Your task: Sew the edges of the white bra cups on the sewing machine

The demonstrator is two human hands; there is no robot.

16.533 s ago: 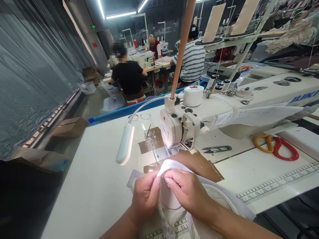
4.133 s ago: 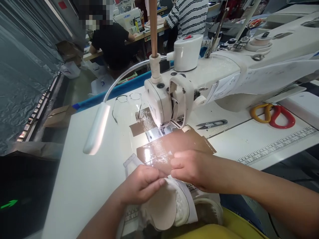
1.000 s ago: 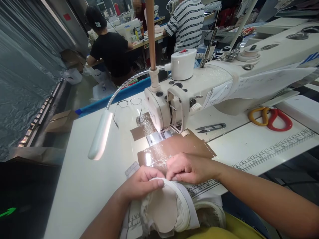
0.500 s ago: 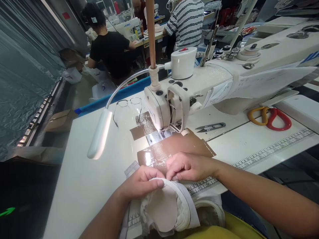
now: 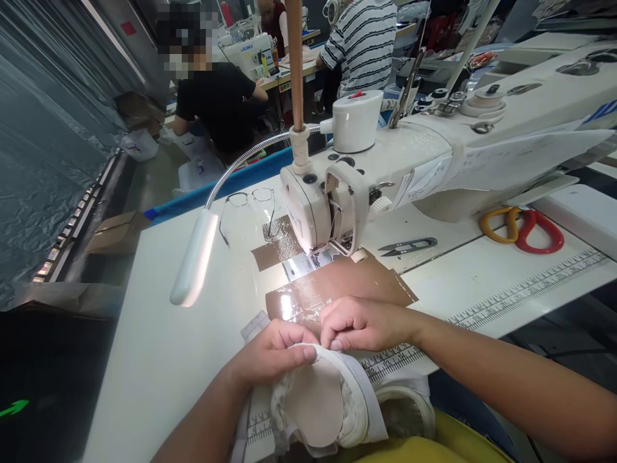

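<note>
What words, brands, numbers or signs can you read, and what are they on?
"JUKI": far sewing machine.
"JU", cut off: near sewing machine.
"12", "13", "14": ruler.
Green arrow, no words: dark surface, lower left.
Too small or blurred to read: white papers, red square, most other numbers on the ruler.

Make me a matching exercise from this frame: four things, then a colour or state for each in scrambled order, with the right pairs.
1. Lamp
2. White fabric piece
3. Eyeglasses
4. Scissor handles

A. Lying with temples unfolded
B. Orange and red
C. Lit, on a bent metal neck
D. Left hand and right hand at its rim

Pairs: 1-C, 2-D, 3-A, 4-B
</note>
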